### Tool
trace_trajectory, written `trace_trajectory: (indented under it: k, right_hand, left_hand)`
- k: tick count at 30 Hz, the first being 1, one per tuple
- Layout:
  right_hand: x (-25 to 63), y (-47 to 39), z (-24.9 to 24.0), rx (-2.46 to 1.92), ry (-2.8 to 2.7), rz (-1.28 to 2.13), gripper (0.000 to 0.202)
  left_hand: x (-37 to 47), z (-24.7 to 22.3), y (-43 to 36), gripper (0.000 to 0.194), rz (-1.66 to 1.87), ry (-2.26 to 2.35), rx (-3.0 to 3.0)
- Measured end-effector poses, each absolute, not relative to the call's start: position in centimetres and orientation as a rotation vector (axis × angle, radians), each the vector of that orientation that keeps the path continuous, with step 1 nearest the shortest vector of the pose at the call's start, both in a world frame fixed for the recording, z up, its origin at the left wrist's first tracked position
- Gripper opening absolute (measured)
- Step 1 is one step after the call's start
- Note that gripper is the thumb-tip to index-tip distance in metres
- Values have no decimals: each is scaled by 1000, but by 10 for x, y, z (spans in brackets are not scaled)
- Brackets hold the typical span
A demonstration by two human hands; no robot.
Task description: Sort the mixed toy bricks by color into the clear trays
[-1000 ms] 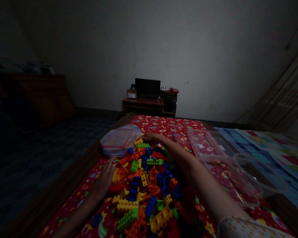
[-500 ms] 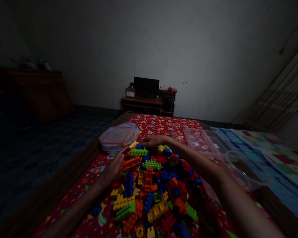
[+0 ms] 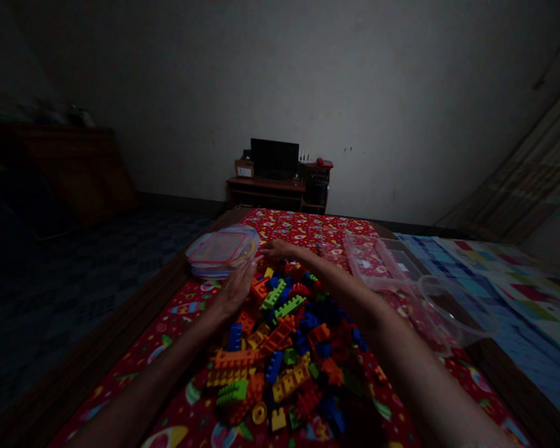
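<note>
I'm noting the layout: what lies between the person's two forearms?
Colourful toy building blocks, heaped on the red patterned cloth, seen in the head view.

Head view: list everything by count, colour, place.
Bricks: many, multicoloured, centre
Cloth: one, red, under bricks
Table: one, brown, under cloth
Lids: several, clear, table's left
Containers: several, clear, right
Monitor: one, black, back
Desk: one, brown, under monitor
Box: one, brown, back
Telephone: one, red, back
Cabinet: one, brown, left
Curtain: one, pale, right
Bedding: uncountable, multicoloured, right
Wall: one, grey, back
Floor: one, blue, left
Left hand: one, bricks' left side
Right hand: one, bricks' far end
</note>
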State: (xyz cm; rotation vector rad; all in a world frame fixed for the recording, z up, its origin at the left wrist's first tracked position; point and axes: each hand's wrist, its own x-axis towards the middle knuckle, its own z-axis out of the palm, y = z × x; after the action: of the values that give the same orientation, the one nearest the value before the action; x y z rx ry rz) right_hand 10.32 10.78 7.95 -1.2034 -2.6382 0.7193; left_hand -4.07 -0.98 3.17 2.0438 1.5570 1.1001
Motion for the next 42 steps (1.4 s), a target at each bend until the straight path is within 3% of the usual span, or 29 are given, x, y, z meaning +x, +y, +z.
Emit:
trace_trajectory:
  k: [9, 15, 21, 29, 36, 42]
  right_hand:
    - [121, 92, 79, -1000, -2762, 933, 27]
    - [209, 56, 85, -1156, -2485, 581, 41]
    - [252, 8, 33, -1560, -2417, 487, 50]
    - [195, -29, 17, -1632, -2219, 524, 67]
    - [209, -53, 43, -1374, -2198, 572, 63]
    - [264, -95, -5, -1610, -2001, 422, 62]
  left_hand:
    - [-120, -23, -71, 71, 875, 1667, 1949]
    - [-144, -60, -85, 65, 1005, 1811, 2086]
    - [-137, -56, -63, 71, 936, 1850, 1822]
    - [-80, -54, -55, 84, 954, 1850, 1878]
    - [-108, -36, -72, 82, 894, 1765, 1838]
    - [-137, -69, -108, 70, 859, 1829, 1960]
